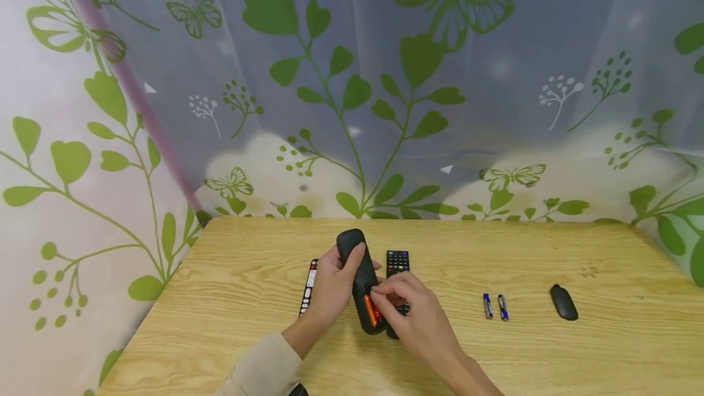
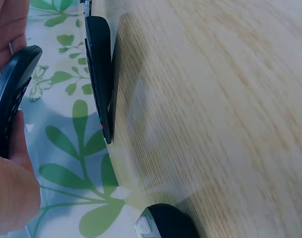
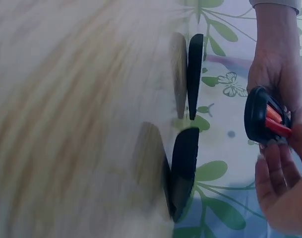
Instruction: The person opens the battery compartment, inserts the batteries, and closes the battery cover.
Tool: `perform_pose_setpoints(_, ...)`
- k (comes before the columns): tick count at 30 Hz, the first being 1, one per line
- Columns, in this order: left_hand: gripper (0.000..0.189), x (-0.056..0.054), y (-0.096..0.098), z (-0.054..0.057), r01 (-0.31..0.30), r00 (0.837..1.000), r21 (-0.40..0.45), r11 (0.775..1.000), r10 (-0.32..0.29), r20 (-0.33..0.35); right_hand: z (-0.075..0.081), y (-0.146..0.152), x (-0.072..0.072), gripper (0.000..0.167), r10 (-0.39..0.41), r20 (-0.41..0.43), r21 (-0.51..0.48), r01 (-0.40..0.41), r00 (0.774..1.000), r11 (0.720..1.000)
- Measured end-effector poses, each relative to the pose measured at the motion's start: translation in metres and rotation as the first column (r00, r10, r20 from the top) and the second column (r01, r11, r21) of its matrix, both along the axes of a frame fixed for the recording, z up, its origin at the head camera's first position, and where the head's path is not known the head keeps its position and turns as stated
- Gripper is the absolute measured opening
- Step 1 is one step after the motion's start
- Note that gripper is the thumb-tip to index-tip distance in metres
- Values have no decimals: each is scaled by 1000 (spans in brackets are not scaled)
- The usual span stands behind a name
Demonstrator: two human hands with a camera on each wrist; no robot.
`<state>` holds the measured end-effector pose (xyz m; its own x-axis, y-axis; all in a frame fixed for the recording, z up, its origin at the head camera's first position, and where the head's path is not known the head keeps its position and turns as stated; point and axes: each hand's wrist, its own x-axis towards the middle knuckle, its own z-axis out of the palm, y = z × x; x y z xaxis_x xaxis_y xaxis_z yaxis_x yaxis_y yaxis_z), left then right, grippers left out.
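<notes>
My left hand (image 1: 332, 286) grips a black remote control (image 1: 354, 255) above the table, its back turned up and its battery compartment uncovered. Two orange-red batteries (image 1: 371, 311) lie at the compartment; in the right wrist view one battery (image 3: 278, 129) tilts partly out. With thumb and forefinger, my right hand (image 1: 420, 319) pinches the end of that battery, though the fingertips partly hide it. Behind my hands lie a remote with white buttons (image 1: 308, 289) and a black remote with coloured buttons (image 1: 398, 260), both partly covered from the head camera.
Two blue-and-silver batteries (image 1: 495, 307) lie side by side on the wooden table (image 1: 616, 347), right of my hands. Farther right is a small black rounded piece (image 1: 564, 302). A dark object (image 1: 299, 390) shows at the bottom edge. A leaf-patterned curtain (image 1: 352, 109) hangs behind the table.
</notes>
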<state>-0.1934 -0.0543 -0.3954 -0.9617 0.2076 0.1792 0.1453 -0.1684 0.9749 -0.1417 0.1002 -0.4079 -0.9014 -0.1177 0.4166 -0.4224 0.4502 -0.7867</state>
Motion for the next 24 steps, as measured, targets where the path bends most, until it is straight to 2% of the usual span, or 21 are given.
perform_pose_setpoints(5,31,0,2,2,-5,1000,-2,1000,5,18,-2,-6,-3,6,-46,171,-158,74,984,985)
perform_pose_setpoints(6,32,-2,2,-1,-5,1000,-5,1000,5,17,-2,-7,-4,7,-43,199,-193,82,979,978)
perform_pose_setpoints(7,34,-4,2,-5,-6,1000,-8,1000,6,19,-2,-8,-4,7,-34,234,-232,90,972,969)
perform_pose_setpoints(11,40,-3,1,-6,-18,1000,-22,1000,18,3,-2,-10,-8,14,15,367,-372,132,930,919)
perform_pose_setpoints(13,42,-3,1,-6,-28,1000,-21,999,28,-8,-3,-10,-9,23,42,437,-420,162,898,893)
perform_pose_setpoints(14,42,-2,2,-5,-32,999,-18,999,32,-14,-3,-9,-10,28,48,473,-423,179,880,888)
perform_pose_setpoints(17,43,-2,2,-5,-32,999,-9,999,32,-24,-5,-7,-11,44,86,577,-397,187,812,898)
perform_pose_setpoints(21,42,-3,2,-5,-29,999,-24,999,28,-29,-5,-2,-12,61,205,660,-393,99,722,914)
perform_pose_setpoints(22,42,-3,2,-5,-30,999,-33,999,29,-34,-5,-1,-12,64,236,668,-403,76,706,912)
perform_pose_setpoints(24,41,-3,2,-5,-34,999,-38,999,32,-40,-4,0,-12,66,293,665,-436,38,687,899)
